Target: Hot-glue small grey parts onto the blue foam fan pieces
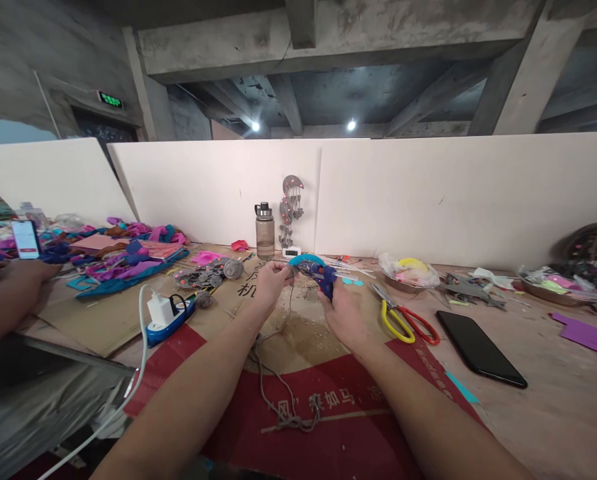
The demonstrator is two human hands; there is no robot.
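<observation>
A blue crescent point(304, 259) is curving above the cardboard point(348, 447) on the table point(553, 420), the left hand's point(273, 285) grip pinching its left end, grey yarn point(284, 325) trailing below. With forearms point(193, 380) extending forward, the right hand point(342, 315) is wrapping a blue glue gun point(327, 281), nozzle pointing leftward. Scissors point(399, 316) are lying rightward.

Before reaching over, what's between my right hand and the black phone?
In the head view, the yellow-and-red-handled scissors lie between your right hand and the black phone.

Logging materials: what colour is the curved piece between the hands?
The curved piece is bright blue; see head view.
</observation>
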